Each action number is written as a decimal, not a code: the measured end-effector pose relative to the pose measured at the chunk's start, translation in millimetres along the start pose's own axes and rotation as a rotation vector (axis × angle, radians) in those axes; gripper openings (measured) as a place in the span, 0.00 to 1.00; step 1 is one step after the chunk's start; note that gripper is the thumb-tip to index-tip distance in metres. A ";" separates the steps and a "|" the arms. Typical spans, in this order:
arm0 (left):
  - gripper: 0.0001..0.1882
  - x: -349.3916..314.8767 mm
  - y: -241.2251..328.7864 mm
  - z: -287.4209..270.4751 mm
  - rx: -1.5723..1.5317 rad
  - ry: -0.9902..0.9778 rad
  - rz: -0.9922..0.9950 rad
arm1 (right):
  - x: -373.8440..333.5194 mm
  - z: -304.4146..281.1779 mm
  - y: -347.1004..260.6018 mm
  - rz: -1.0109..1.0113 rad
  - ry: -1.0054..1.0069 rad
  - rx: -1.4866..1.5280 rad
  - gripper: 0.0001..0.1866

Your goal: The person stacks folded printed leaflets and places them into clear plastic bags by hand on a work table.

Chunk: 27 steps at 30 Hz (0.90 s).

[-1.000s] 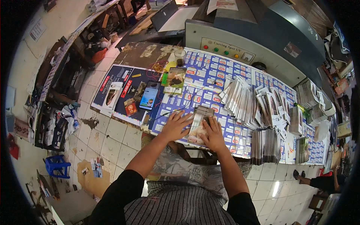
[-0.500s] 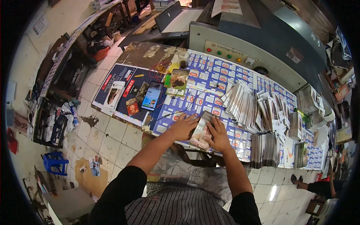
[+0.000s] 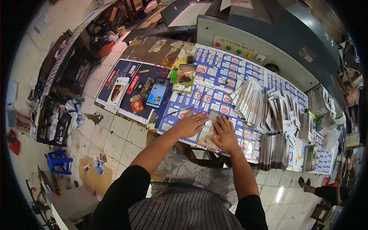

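Observation:
A small pile of printed paper pieces (image 3: 207, 138), brownish and pale pink, lies at the near edge of the table in front of me. My left hand (image 3: 191, 125) rests flat with fingers stretched along the pile's left side. Across its right side lies my right hand (image 3: 227, 136), palm down, fingers extended and pressing on the paper; it hides part of the print. Right of my right hand, a fanned row of folded printed pieces (image 3: 251, 103) leans on the table. Nearer me stands a tightly packed stack of them (image 3: 273, 153).
Left of my hands lie a lit smartphone (image 3: 156, 94), a small red pack (image 3: 137, 103) and a white printed piece (image 3: 118, 92). A glass of dark drink (image 3: 190, 54) stands farther back. A grey machine (image 3: 264, 61) with coloured buttons borders the far side. More stacks (image 3: 306, 126) stand rightward.
The view has shifted slightly. My left hand has slid a little to the right and away from me along the pile; my right hand's fingers have moved slightly over its far end.

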State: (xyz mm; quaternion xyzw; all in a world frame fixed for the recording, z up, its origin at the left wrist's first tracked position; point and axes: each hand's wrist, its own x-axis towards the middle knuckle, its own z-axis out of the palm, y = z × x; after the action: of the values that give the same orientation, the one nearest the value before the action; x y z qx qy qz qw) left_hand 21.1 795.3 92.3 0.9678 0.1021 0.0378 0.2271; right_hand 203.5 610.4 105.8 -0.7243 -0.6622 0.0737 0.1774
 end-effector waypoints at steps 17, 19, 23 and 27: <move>0.48 -1.6 -2.7 -17.0 0.108 -0.104 0.143 | 3.8 0.3 -7.3 0.009 0.033 -0.085 0.38; 0.48 -0.7 -2.2 -16.4 0.120 -0.119 0.145 | 3.0 -0.3 -7.1 0.019 0.020 -0.103 0.40; 0.49 -0.7 -5.4 -12.6 0.111 -0.111 0.140 | 4.3 0.2 -7.8 0.026 0.008 -0.105 0.41; 0.49 -0.6 -5.6 -13.0 0.108 -0.096 0.146 | 4.9 -0.2 -7.7 0.024 0.007 -0.118 0.41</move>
State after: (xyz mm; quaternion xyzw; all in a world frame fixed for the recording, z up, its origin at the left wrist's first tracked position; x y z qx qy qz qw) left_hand 18.0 805.6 101.4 0.9842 0.0221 0.0024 0.1757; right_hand 196.9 615.6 109.4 -0.7416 -0.6561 0.0340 0.1356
